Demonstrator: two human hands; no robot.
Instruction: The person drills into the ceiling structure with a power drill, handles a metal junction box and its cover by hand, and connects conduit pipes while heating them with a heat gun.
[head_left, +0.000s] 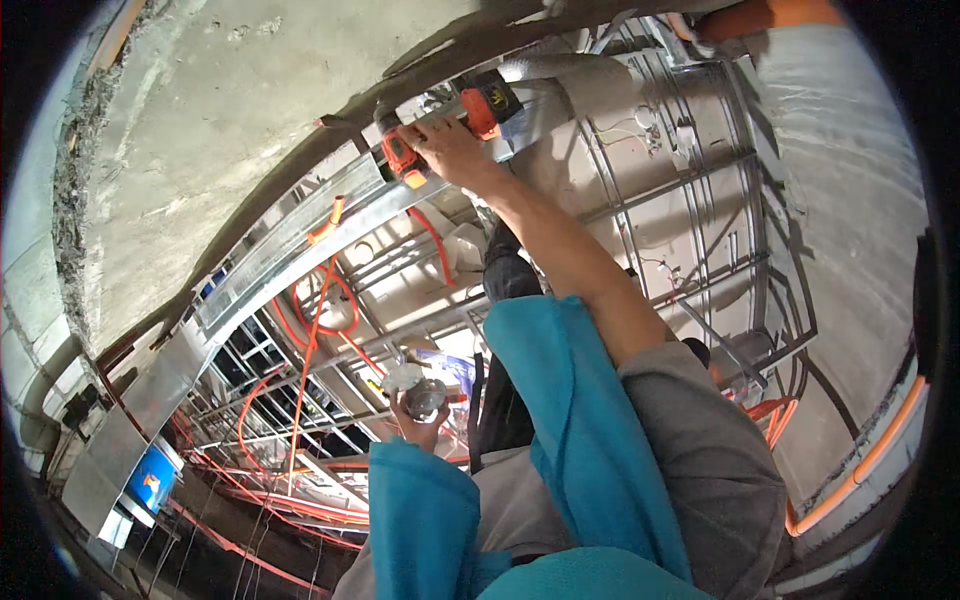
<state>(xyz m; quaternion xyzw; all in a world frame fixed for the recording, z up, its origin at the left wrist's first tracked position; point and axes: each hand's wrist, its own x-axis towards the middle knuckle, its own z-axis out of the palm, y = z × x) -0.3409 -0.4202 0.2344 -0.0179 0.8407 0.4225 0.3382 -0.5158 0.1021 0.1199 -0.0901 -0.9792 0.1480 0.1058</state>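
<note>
As hands (458,152) (419,430) sit well apart, drill (399,152) gripped, concrete edge (345,108) near

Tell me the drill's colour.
The drill is red-orange with black parts, showing best in the head view.

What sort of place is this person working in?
Most likely a building interior under construction: there's bare concrete, exposed metal framing, and an orange-and-black power tool in the person's right hand.
</note>
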